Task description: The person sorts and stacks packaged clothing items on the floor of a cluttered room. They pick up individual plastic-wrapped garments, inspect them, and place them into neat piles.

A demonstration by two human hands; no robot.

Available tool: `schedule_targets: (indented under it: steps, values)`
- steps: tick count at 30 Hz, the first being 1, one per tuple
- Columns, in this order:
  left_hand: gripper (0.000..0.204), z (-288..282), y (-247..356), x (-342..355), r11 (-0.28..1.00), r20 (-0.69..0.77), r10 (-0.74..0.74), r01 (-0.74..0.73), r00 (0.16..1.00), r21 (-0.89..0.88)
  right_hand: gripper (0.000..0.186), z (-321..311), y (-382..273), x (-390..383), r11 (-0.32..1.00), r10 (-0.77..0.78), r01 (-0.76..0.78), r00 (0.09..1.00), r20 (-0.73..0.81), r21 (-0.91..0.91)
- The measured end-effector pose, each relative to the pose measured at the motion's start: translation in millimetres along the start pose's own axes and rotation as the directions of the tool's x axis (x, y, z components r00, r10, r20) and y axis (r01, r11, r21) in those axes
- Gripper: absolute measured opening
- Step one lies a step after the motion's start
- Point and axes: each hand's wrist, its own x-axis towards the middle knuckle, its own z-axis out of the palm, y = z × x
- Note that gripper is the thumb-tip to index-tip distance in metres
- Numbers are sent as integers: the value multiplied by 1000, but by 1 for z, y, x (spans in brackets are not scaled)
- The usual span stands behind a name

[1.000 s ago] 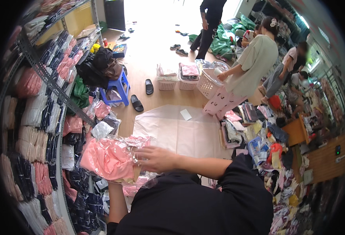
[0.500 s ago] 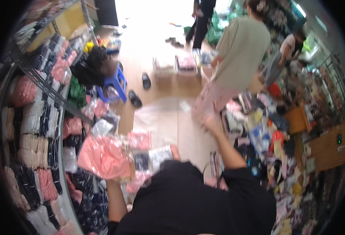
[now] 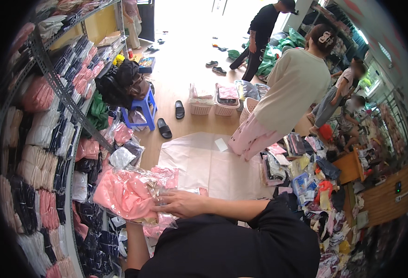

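Right hand touches the edge of a clear bag of pink cloth; left hand, beneath it, is mostly hidden. Neither's grip is clear.

Text and signs: none can be read. Marks too small or blurred to resolve stand on the following. The dark trousers of a person in dark clothing bear pale marks along the leg. A blue box beside the far end of the metal shelf has a multicoloured printed face. A small black device on the wooden panel shows a green light; no figure is distinguishable. A white card lies near the far edge of the pale sheet, any print indistinct.
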Motion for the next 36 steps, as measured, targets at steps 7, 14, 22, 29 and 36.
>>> schedule_targets:
  steps: [7,14,22,29,36]
  values:
    - [76,3,-11,-4,999,41,-30,31,999,-26,68,18,6,22,993,68,-61,995,74,-102]
    - [76,11,-14,-5,998,94,-32,38,995,-57,76,14,-10,54,960,220,-218,976,-8,-177]
    - [75,13,-19,-15,995,96,5,4,995,-96,67,8,-22,76,997,-72,59,967,-245,-59]
    - [75,25,-16,-11,989,121,87,-71,989,-131,50,51,7,55,613,-483,187,858,-177,-768]
    - [74,33,-8,-12,981,100,150,-135,984,-142,75,13,-21,92,959,177,-207,971,-159,-196]
